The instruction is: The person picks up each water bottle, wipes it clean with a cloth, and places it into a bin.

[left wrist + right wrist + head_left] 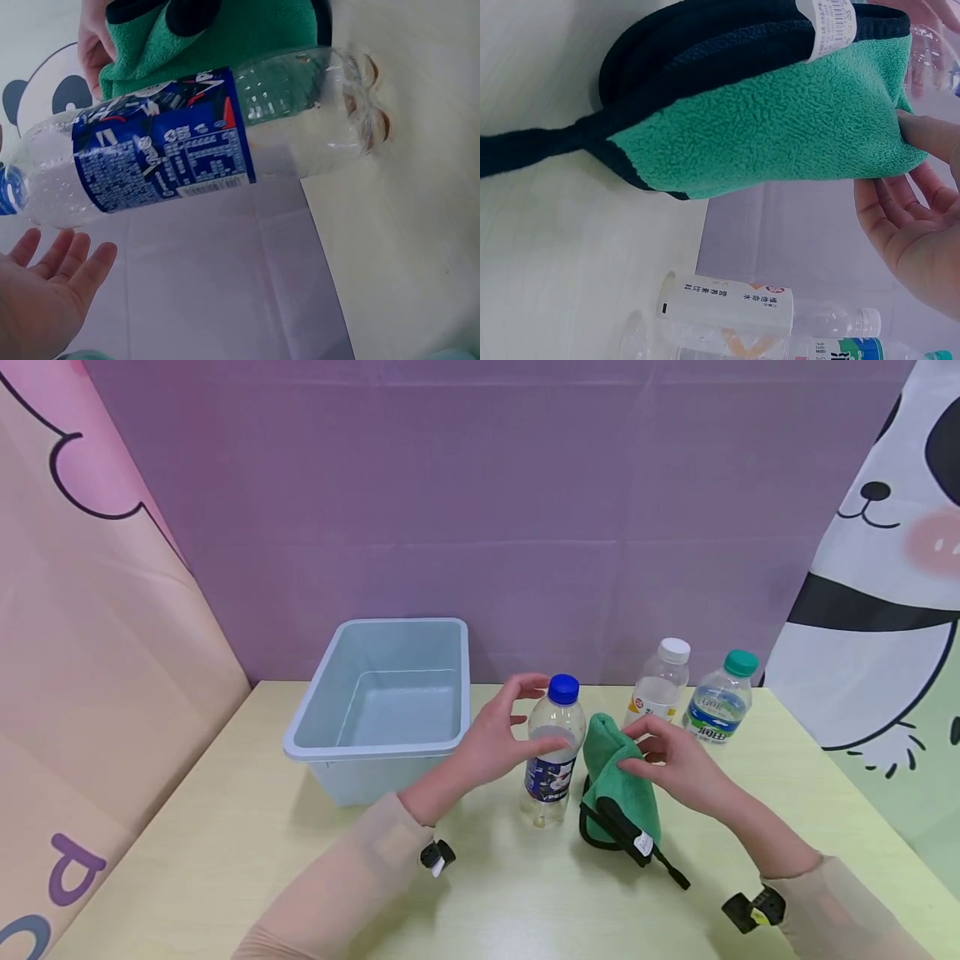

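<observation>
A clear plastic bottle [550, 777] with a blue cap and a dark blue label stands upright on the table. Around its upper part, my left hand [495, 737] is spread with thumb and fingers apart; the left wrist view shows a gap between the fingertips [96, 268] and the bottle. Just right of it, a folded green towel [628, 793] with black edging, a black strap and a white tag stands bunched up. My right hand [686, 770] pinches the top of this towel between thumb and fingers, as the right wrist view also shows.
A light blue plastic bin [375, 750] stands left of the bottle with nothing in it. Behind the towel are a white-capped bottle [660, 681] and a green-capped bottle [720, 702]. A purple cloth backdrop [450, 485] rises at the table's far edge.
</observation>
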`<action>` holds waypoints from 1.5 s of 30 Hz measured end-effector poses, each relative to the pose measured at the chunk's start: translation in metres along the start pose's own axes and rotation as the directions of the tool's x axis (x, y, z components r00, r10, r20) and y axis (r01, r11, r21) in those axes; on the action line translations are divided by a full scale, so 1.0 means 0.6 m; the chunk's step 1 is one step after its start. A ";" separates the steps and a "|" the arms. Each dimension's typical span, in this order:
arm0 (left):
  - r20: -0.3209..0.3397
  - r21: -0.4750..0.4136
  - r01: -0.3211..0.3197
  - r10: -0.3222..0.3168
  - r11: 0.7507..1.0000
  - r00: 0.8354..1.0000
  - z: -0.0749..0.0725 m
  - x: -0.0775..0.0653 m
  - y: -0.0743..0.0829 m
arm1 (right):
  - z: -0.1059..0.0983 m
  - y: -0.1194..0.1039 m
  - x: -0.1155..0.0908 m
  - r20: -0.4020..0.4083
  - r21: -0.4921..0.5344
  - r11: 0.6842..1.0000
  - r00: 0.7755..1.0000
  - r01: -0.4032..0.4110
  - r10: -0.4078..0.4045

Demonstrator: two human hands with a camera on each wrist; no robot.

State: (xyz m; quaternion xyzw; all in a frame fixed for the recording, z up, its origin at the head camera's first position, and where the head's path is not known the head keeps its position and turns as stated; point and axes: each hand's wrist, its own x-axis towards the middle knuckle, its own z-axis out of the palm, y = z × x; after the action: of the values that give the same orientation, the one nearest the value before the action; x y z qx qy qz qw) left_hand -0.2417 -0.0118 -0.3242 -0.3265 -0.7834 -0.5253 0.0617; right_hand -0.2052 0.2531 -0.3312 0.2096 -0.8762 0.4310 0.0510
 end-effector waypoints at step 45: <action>0.157 -0.105 0.006 0.011 0.994 0.988 -0.019 -0.004 -0.004 | -0.012 0.008 -0.009 -0.042 -0.033 0.999 0.999 -0.001 0.000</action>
State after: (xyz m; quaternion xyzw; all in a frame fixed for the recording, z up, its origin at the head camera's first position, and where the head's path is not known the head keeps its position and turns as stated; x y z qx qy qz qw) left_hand -0.2440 -0.0233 -0.3219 -0.3706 -0.7566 -0.5384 -0.0170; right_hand -0.2030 0.2632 -0.3315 0.1995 -0.8818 0.4210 0.0729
